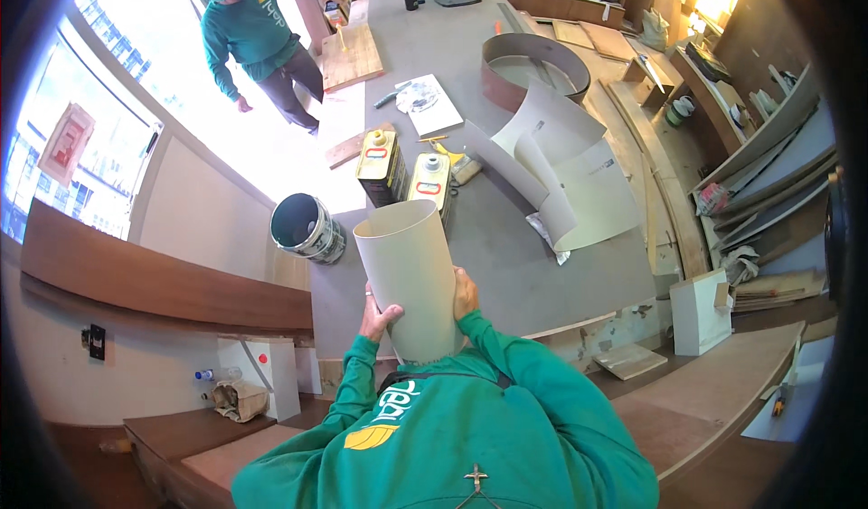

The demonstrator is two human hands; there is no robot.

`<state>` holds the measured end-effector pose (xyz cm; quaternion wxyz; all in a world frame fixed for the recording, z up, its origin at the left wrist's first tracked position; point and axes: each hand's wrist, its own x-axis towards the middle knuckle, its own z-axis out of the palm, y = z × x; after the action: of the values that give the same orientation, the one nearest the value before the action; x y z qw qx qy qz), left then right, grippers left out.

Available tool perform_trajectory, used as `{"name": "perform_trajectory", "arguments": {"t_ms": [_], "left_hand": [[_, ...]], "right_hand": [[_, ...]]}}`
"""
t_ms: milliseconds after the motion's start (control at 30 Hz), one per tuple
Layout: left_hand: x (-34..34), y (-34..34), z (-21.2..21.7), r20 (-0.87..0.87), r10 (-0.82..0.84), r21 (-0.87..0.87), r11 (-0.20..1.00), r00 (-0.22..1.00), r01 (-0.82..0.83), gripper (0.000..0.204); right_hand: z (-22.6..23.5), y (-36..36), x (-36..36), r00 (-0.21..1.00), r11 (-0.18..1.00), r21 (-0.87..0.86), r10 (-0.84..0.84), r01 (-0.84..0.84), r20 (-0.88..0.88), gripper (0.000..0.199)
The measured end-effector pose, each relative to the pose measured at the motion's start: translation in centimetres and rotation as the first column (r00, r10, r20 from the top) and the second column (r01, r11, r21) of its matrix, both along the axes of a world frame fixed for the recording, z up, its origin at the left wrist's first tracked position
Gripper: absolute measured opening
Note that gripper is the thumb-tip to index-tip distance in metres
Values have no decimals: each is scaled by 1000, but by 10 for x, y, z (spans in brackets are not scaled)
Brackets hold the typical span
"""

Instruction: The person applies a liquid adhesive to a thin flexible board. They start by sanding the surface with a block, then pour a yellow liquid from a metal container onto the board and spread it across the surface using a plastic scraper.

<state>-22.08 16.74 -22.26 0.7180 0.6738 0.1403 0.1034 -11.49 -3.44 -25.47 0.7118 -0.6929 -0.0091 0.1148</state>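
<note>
Close to my chest, my two hands hold a beige sheet rolled into a wide tube [411, 278]. Its open end points away from me, over the near edge of the worktable. My left hand [375, 317] grips the tube's left side, thumb across the front. On the opposite side my right hand [465, 294] wraps round it, some fingers hidden behind. Just beyond stand two metal cans, one yellow and black [382, 170], one pale yellow [429, 183]. A dark, paint-smeared bucket [309, 229] is left of the tube. Curled beige sheets [570, 179] lie to the right.
The grey worktable [506, 274] also carries a large brown ring [533, 75], a white board [428, 107] and a brush [467, 169]. Another person [262, 34] stands at the far left, a hand near a wooden board [353, 57]. Wood offcuts and shelves [768, 165] line the right.
</note>
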Motion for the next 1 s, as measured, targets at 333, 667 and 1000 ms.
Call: {"name": "perform_trajectory", "arguments": {"t_ms": [333, 667, 1000], "left_hand": [[-21, -2, 44, 28, 159, -34, 987, 987, -158, 97], [-13, -14, 34, -42, 209, -132, 968, 977, -213, 87], [-21, -5, 38, -110, 216, -166, 958, 970, -232, 97]], "right_hand": [[57, -4, -21, 930, 888, 337, 358, -312, -83, 75], [53, -16, -23, 981, 979, 105, 180, -172, -69, 72], [8, -2, -20, 993, 989, 92, 118, -115, -27, 61]]}}
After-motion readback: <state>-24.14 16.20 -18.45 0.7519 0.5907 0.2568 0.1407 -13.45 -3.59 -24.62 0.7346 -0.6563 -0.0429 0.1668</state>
